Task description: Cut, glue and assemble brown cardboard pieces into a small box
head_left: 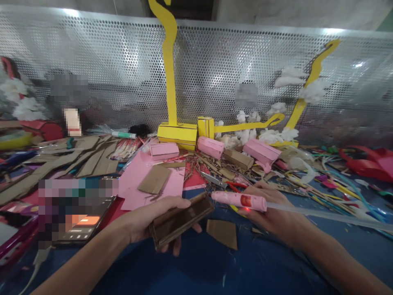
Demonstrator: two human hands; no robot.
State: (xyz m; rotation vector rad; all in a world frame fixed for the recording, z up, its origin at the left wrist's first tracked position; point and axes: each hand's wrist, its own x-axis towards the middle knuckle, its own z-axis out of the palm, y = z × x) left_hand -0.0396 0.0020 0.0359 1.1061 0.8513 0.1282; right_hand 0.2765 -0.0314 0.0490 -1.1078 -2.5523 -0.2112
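Note:
My left hand (150,219) grips a small open cardboard box (184,217), thumb on the far edge and fingers under it, its hollow side facing up. In my right hand (267,205) is a pink glue gun (239,200) with a small red light and a long translucent glue stick (331,217) out of its back. The gun's nozzle is at the box's right end; whether it touches cannot be made out. Just below the nozzle, a loose cardboard piece (222,233) lies on the blue table (196,272).
Scissors (215,179), cardboard scraps and pink boxes (164,150) lie beyond my hands. Pink paper (135,180) and a lit phone (89,221) are at left. Yellow box shapes (177,134) with tall strips stand before a perforated metal panel (215,61). Red ribbon (368,162) lies at right.

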